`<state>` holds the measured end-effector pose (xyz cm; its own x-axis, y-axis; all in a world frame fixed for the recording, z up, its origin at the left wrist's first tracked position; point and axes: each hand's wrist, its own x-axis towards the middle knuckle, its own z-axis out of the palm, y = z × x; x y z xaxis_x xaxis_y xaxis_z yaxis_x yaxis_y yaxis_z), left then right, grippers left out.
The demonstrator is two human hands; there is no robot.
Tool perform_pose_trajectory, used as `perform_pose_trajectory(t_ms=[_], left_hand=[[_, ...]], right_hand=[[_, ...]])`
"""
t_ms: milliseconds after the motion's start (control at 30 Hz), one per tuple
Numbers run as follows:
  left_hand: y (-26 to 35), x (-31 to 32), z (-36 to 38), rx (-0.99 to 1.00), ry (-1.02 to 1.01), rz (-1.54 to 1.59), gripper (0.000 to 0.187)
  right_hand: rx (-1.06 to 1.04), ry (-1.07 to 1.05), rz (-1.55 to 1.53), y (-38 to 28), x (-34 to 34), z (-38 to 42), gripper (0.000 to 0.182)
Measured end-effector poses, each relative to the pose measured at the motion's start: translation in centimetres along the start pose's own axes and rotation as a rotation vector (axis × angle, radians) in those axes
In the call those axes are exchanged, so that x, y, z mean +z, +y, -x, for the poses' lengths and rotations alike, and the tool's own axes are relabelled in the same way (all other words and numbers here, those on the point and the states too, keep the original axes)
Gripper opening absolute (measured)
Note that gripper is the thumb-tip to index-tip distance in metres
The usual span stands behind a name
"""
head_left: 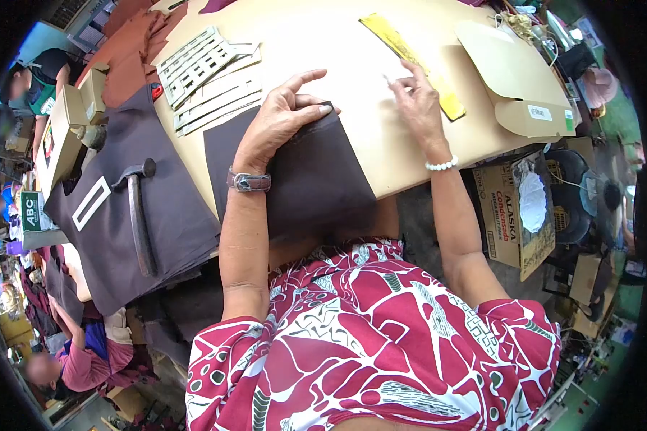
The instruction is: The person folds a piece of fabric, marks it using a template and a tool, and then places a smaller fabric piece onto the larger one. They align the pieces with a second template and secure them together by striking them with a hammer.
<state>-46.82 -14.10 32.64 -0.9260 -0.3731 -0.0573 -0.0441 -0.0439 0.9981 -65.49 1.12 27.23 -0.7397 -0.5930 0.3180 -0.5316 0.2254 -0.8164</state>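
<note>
A dark brown sheet [323,172], which looks like leather, lies over the table's front edge and hangs toward my lap. My left hand [280,118] is at its upper edge, the thumb pressed on the sheet near the corner and the index finger stretched away. To the right, my right hand [418,104] is raised over the table, fingers pinched together. A small pale tip shows at those fingers, too small to name. Beyond that hand lies a yellow strip [444,97].
A hammer [135,208] and a white rectangular frame [91,204] rest on stacked dark sheets [172,237] at left. Slotted card templates [194,68] lie behind. A cardboard folder [507,72] is at right, above an Alaska carton [497,208]. Two other people are at left.
</note>
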Motion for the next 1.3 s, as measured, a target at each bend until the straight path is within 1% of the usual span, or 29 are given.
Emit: perform_pose_trajectory(t_ms=[67,100,200,233,300,467,500,600,633,700,767,833,933,967,1067,1167,1267,1300], left_hand=[[-0.7,-0.4,-0.8,0.020,0.016,-0.084,0.054],[-1.3,-0.6,-1.6,0.040,0.027,-0.140,0.053],[-2.0,-0.8,-4.2,0.087,0.050,-0.310,0.048],[-2.0,-0.7,-5.1,0.113,0.065,-0.387,0.047],[-1.7,-0.4,-6.6,0.150,0.081,-0.503,0.045],[-1.4,0.9,-8.6,0.215,0.083,-0.641,0.041],[-1.1,1.1,-8.5,0.156,0.076,-0.628,0.044],[-1.5,1.8,-6.7,0.408,0.342,-0.923,0.050],[-1.2,1.5,-5.1,0.361,0.363,-0.917,0.057],[-0.7,1.4,-0.4,0.388,0.590,-1.121,0.059],[-1.2,1.3,5.2,0.267,0.751,-1.290,0.059],[-2.7,1.0,10.4,0.001,0.835,-1.305,0.065],[-6.2,0.5,15.0,-0.126,0.778,-1.397,0.059],[-6.4,0.8,15.1,-0.104,0.787,-1.377,0.054],[-6.8,1.3,14.8,-0.021,0.818,-1.298,0.041],[-7.3,1.0,14.0,0.062,0.859,-1.204,0.028],[-7.9,1.0,14.1,0.124,0.889,-1.162,0.020],[-8.0,1.0,14.0,0.151,0.904,-1.163,0.018]], right_hand=[[-0.091,0.196,0.307,1.5,-1.1,-1.1,0.040],[-0.082,0.233,0.362,1.5,-1.8,-1.5,0.036],[-0.103,0.283,0.478,3.4,-2.4,-2.8,0.035],[-0.133,0.306,0.502,3.8,-2.3,-2.8,0.034],[-0.122,0.329,0.515,4.3,-2.2,-2.9,0.032],[-0.057,0.413,0.538,4.9,-2.9,-3.6,0.034],[-0.011,0.373,0.511,4.8,-2.9,-3.8,0.036],[-0.082,0.351,0.542,5.3,-2.4,-4.0,0.037],[-0.109,0.368,0.560,5.4,-2.4,-3.9,0.038],[-0.159,0.399,0.590,5.1,-2.5,-3.6,0.040],[-0.214,0.405,0.628,4.5,-2.6,-2.9,0.040],[-0.273,0.381,0.669,3.7,-2.4,-1.9,0.040],[-0.155,0.237,0.714,5.9,-2.4,-2.0,0.035],[-0.055,0.138,0.613,5.6,-3.0,-2.4,0.030],[-0.007,0.095,0.488,5.4,-3.6,-3.2,0.024],[-0.158,0.262,0.628,6.2,-3.0,-2.9,0.022],[-0.072,0.182,0.464,5.0,-2.6,-2.1,0.020],[-0.063,0.138,0.355,4.8,-2.0,-1.7,0.019]])
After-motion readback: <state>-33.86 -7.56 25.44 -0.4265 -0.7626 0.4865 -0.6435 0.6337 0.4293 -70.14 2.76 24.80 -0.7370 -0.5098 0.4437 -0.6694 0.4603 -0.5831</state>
